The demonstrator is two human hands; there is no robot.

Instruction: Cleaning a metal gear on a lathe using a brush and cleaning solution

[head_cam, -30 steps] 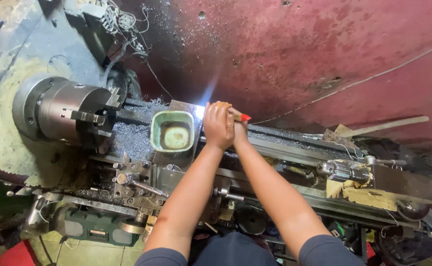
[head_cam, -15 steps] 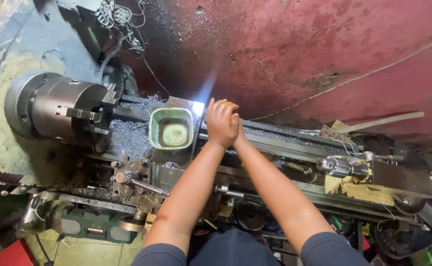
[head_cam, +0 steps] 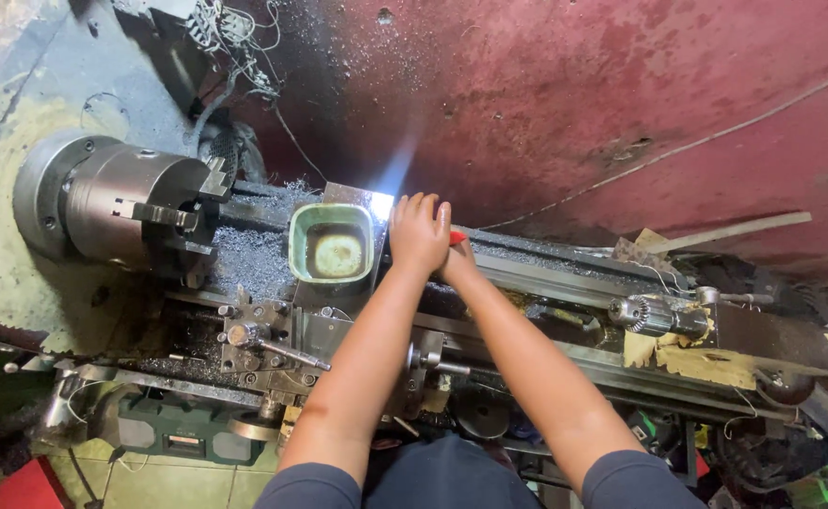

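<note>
My left hand [head_cam: 419,231] lies flat, fingers stretched, on top of my right hand [head_cam: 458,267] at the back of a lathe bed [head_cam: 565,283]. Most of my right hand is hidden under it. A small red piece [head_cam: 457,238], perhaps a tool handle, sticks out between the hands to the right. Just left of the hands stands a green square tray [head_cam: 299,247] with murky yellowish liquid in it. A bright lamp glare [head_cam: 381,203] shines beside the tray.
The lathe's three-jaw chuck [head_cam: 140,203] is at the left, with metal chips [head_cam: 249,254] below it. The tool post [head_cam: 263,339] sits near my left forearm. A tailstock drill chuck [head_cam: 654,316] is at the right. A dark red wall [head_cam: 574,113] rises behind.
Both hands stay pressed together at the same spot beside the green tray. The red piece, hidden half a second ago, shows again. The view has shifted slightly.
</note>
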